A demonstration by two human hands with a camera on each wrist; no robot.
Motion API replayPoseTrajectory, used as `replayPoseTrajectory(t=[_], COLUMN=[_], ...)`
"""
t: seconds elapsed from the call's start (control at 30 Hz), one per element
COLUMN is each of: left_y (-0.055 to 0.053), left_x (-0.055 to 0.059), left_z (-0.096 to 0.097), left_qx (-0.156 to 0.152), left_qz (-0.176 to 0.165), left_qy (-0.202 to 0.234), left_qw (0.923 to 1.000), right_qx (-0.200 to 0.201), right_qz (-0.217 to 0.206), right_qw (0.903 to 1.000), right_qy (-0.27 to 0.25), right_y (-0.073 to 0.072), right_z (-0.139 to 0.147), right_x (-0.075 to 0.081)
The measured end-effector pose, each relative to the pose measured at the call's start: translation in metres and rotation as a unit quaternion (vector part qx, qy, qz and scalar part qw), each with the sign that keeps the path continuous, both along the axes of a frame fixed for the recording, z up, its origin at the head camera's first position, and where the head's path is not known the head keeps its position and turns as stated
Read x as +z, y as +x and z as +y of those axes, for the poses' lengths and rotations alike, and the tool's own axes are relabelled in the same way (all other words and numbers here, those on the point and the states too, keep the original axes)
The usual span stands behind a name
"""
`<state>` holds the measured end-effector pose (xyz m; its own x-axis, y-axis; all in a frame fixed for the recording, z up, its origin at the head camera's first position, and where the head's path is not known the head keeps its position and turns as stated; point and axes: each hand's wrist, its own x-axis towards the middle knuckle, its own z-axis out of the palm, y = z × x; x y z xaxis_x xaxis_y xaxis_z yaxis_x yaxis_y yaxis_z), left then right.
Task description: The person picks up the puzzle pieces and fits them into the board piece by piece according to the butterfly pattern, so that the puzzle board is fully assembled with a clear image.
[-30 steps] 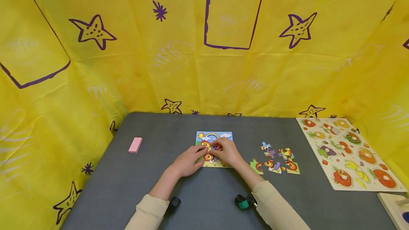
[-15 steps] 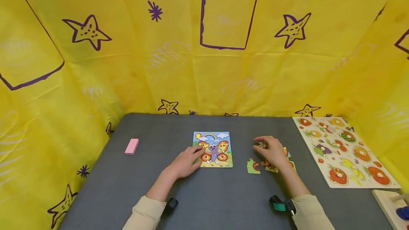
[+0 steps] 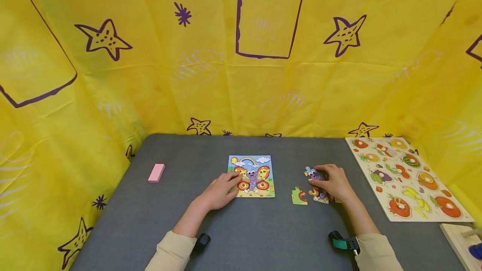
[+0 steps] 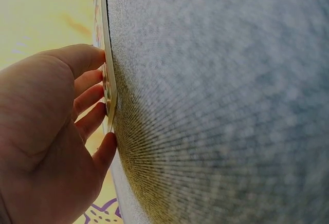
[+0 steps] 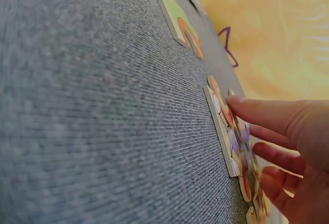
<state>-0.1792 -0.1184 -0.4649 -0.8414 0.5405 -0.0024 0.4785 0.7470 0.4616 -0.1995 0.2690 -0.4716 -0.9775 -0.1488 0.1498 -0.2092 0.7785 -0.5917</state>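
My left hand rests at the left side of a square butterfly puzzle board, its fingers loosely extended. In the left wrist view the fingertips meet the board's edge. To the right, my right hand has thumb and index finger at opposite sides of a jigsaw piece with a purple face and blue top. A green jigsaw piece lies apart, left of this hand. Another piece shows below the thumb, and the palm hides others. The right wrist view shows the thumb close over the pieces.
A pink block lies at the left of the grey table. On the right are a fruit peg board and part of a wooden toy. A yellow curtain rises behind the table.
My right hand has left the puzzle board, moved right to the loose pieces and closed in on the purple-faced one. My left hand has stayed at the board.
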Motion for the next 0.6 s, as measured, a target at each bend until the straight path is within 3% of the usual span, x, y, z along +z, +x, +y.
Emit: replayPoseTrajectory(t=[0.17, 0.4, 0.6], left_y=[0.000, -0.001, -0.001], left_x=[-0.002, -0.001, -0.001], left_z=[-0.001, -0.001, -0.001], left_qx=[0.004, 0.007, 0.004], left_qz=[-0.006, -0.019, -0.021], left_qy=[-0.003, 0.002, 0.007], left_qw=[1.0000, 0.9998, 0.9997], right_qx=[-0.014, -0.093, -0.136], right_qz=[-0.013, -0.022, -0.037], right_qw=[0.9997, 0.9931, 0.9847], right_qy=[-0.017, -0.068, -0.103], right_y=[-0.003, -0.002, -0.002], right_z=[-0.002, -0.008, -0.019], right_x=[0.000, 0.002, -0.001])
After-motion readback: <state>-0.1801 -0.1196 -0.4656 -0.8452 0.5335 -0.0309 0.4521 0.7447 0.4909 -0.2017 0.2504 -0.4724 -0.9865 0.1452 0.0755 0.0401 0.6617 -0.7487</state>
